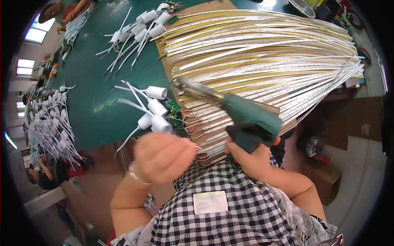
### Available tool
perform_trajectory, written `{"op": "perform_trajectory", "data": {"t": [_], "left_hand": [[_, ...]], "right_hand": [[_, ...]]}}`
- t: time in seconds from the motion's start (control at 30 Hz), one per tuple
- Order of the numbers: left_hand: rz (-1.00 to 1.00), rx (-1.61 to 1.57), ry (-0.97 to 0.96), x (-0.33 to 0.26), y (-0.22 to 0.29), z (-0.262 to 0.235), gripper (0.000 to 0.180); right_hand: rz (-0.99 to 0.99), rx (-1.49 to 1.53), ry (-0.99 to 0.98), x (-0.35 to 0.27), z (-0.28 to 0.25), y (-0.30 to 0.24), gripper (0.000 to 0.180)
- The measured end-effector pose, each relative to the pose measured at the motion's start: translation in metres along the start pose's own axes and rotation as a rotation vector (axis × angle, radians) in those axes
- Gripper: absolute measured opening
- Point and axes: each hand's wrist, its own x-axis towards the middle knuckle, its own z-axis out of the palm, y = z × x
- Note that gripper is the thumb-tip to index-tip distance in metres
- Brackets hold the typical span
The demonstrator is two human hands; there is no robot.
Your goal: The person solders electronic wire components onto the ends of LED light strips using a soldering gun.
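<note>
My left hand point(163, 158) is nearest the camera, raised in front of my checked apron point(221, 213), forearm coming up from the lower edge and bent at the wrist, a thin band on it. The fingers are curled into a loose fist, knuckles toward the lens; I cannot tell whether they pinch anything, the hand is blurred. It sits just below a cluster of white lamp sockets point(154, 110) with white leads, close to touching the lowest one.

My right hand point(250, 158) is wrapped tight round the grip of a green soldering gun point(246, 119), forearm angling in from the lower right. The gun is tilted, its dark barrel pointing up and left, tip over the near ends of the LED strips point(262, 53).

Those strips, yellow and white, fan out on a brown board point(164, 61) across the green table point(98, 82), red wires at their near ends next to a small green circuit board point(173, 106). More white sockets point(139, 28) lie farther up the table, and another heap point(53, 119) lies at far left, near other people
</note>
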Motion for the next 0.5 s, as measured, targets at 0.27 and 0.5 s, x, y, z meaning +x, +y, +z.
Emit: {"op": "perform_trajectory", "data": {"t": [0.27, 0.5], "left_hand": [[-0.075, 0.025, -0.148, 0.007, 0.017, 0.007, 0.017], [-0.313, -0.008, -0.072, -0.021, 0.033, 0.042, 0.017]], "right_hand": [[-0.174, -0.023, -0.019, -0.010, -0.026, -0.003, 0.028], [-0.336, 0.061, -0.258, 0.001, -0.036, 0.006, 0.061]]}}
